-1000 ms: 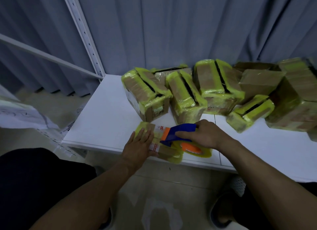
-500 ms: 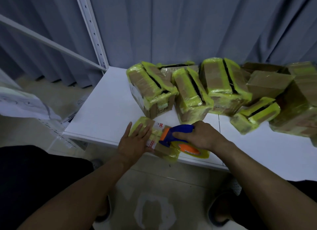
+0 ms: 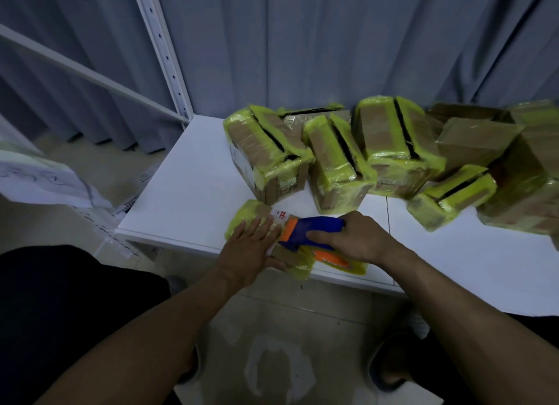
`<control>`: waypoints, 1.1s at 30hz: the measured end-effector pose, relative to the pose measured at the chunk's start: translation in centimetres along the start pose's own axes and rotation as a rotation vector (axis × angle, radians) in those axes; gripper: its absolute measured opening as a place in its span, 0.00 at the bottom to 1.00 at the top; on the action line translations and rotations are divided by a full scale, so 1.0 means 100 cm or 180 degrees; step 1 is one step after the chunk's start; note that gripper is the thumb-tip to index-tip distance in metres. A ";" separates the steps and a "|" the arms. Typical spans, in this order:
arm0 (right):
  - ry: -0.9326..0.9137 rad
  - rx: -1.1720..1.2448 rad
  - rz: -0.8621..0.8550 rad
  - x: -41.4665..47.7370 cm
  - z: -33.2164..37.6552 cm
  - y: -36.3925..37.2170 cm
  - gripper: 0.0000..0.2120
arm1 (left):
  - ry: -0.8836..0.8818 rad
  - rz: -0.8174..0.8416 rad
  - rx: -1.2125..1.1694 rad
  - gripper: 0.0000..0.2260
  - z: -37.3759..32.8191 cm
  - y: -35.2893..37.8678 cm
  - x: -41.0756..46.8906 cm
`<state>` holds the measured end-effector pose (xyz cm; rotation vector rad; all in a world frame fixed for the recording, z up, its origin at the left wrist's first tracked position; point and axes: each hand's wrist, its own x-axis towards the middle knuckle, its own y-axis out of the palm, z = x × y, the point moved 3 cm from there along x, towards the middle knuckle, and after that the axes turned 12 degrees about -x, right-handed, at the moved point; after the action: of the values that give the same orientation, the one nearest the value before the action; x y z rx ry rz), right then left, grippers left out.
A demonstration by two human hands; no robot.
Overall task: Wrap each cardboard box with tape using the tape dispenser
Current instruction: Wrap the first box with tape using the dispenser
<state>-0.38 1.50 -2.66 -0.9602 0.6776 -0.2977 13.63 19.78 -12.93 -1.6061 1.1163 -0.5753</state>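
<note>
Mid-wrap, we reckon: left hand flat on the small box at the counter front edge, lower centre, right hand gripping the tape dispenser on it; next we'd need a firm, steady drag across.

free: table left and near-right | blocked: taped boxes crowd back and right

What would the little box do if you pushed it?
It would probably slide, not roll: the box has flat sides and shiny tape, and the table looks smooth. That may be why the left hand presses flat on it. Being small cardboard, it is likely light and easy to shove.
</note>
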 end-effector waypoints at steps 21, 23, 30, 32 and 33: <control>-0.0024 0.0782 0.0233 0.000 -0.005 0.015 0.26 | -0.0322 0.0224 -0.0185 0.45 0.019 -0.036 -0.005; 0.0019 0.0827 0.0279 0.001 -0.005 0.011 0.26 | 0.0058 0.0227 -0.0532 0.44 0.008 -0.028 -0.004; 0.0134 0.0734 0.0497 -0.002 -0.012 0.006 0.18 | -0.0278 0.0225 -0.0364 0.46 -0.003 -0.007 0.004; 0.0152 0.0631 0.0577 -0.003 -0.012 0.006 0.20 | -0.0259 0.0234 -0.0339 0.45 -0.004 -0.007 0.003; 0.0134 0.0563 0.0588 -0.004 -0.011 0.006 0.22 | -0.0258 0.0225 -0.0329 0.45 -0.004 -0.007 0.002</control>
<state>-1.40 1.35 -3.43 -0.7192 0.7601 -0.2111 13.66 19.38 -12.21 -1.6565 1.1534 -0.4082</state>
